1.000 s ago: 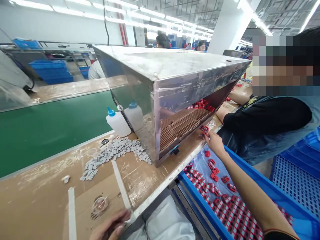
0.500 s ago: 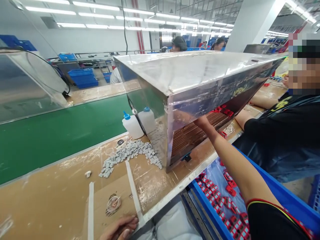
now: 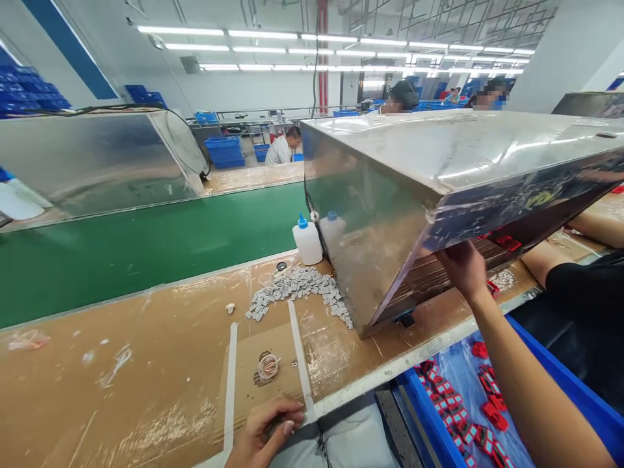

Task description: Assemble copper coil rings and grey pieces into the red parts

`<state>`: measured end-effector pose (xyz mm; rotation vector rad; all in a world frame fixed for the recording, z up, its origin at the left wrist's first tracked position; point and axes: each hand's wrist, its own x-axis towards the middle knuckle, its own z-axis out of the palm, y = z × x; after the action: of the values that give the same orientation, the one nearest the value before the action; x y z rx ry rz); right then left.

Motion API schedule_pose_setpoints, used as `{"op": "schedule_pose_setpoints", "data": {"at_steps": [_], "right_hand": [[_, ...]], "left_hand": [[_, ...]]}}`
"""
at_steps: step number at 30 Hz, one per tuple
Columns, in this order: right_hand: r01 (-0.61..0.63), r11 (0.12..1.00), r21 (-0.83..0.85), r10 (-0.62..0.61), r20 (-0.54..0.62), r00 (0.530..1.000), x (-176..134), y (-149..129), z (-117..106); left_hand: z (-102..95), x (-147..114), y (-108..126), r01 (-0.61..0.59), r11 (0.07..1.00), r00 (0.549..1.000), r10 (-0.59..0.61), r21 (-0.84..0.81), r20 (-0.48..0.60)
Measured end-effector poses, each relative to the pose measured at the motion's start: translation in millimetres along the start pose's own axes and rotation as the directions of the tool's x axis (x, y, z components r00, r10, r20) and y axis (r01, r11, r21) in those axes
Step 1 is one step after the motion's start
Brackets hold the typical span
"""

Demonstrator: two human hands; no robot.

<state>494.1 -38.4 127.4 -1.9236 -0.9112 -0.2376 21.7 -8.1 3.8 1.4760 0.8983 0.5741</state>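
My left hand (image 3: 270,422) rests at the table's front edge, on a taped cardboard sheet (image 3: 248,338). Its fingers are loosely bent, the thumb stands apart from them, and nothing shows between them. Just beyond it is a small round dish (image 3: 268,368) on the cardboard. My right hand (image 3: 467,265) reaches under the front lip of a metal hood (image 3: 380,221); its fingertips are hidden there, so what they touch cannot be seen. Red plastic parts (image 3: 508,243) lie inside the hood, just right of that hand.
A pile of small grey pieces (image 3: 297,286) lies beside a white bottle (image 3: 308,242) with a blue cap. Behind runs a green conveyor belt (image 3: 146,253). Below my right arm, a blue bin (image 3: 414,403) holds many red parts. A co-worker's arm (image 3: 546,260) is close on the right.
My view has swung left, so the hood and table appear further right. My right hand stays at the hood opening, now with more of its back showing. My left hand remains at the table edge.
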Motion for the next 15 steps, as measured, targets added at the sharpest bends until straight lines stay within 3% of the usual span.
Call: {"op": "schedule_pose_setpoints", "data": {"at_steps": [4, 8, 12, 15], "right_hand": [[-0.185, 0.962, 0.203, 0.163, 0.120, 0.979, -116.6, 15.5, -37.2], [-0.344, 0.877, 0.335, 0.238, 0.319, 0.918, -219.0, 5.0, -32.5], [-0.516, 0.760, 0.394, 0.227, 0.583, 0.780, -257.1, -38.9, -1.1], [-0.560, 0.721, 0.407, 0.182, 0.670, 0.720, -263.5, -70.3, 18.9]], "left_hand": [[-0.1, 5.7, 3.5, -0.199, 0.976, 0.970, 0.184, 0.092, 0.157], [21.5, 12.9, 25.4, -0.362, 0.932, 0.871, 0.346, -0.022, 0.349], [49.5, 18.6, 38.6, -0.388, 0.920, 0.842, 0.333, 0.050, 0.424], [61.8, 21.3, 36.2, -0.452, 0.890, 0.814, 0.390, 0.048, 0.431]]}}
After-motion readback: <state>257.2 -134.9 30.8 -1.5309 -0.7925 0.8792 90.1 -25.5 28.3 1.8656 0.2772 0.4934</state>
